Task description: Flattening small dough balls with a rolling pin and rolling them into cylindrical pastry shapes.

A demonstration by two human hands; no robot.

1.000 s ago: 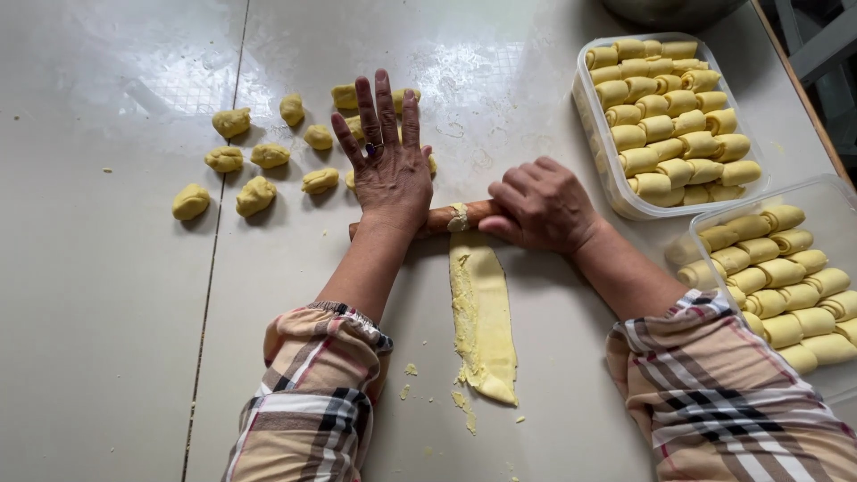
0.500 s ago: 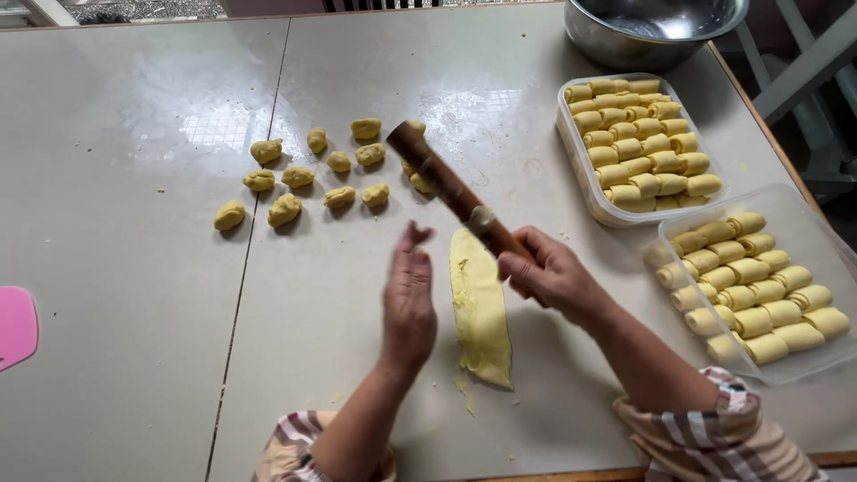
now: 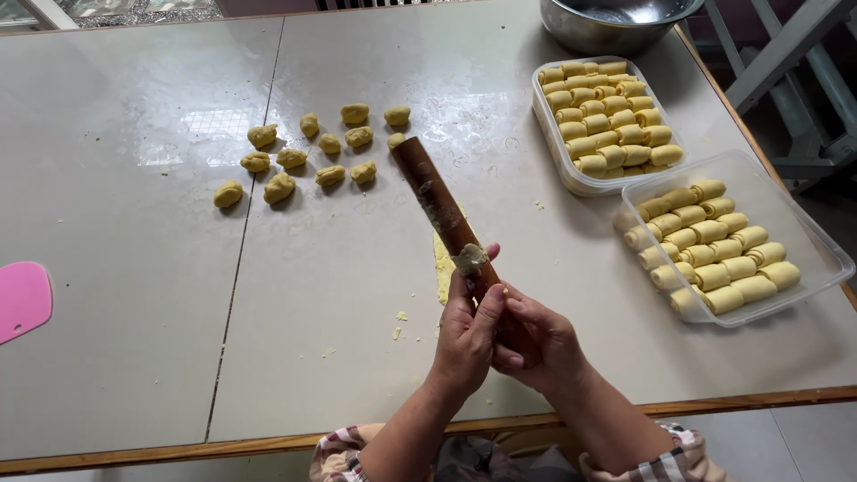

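Pale tabletop (image 3: 134,357), dough lumps (image 3: 308,161) at rear; both hands together, right hand (image 3: 536,344) gripping brown rolling pin (image 3: 437,201) raised above dough strip (image 3: 441,268), left hand (image 3: 466,335) pinching stuck dough (image 3: 470,259) off it

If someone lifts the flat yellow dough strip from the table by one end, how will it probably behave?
The dough strip looks thin and soft, so it would probably droop or tear. Dough stuck on the rolling pin suggests it may cling to fingers.
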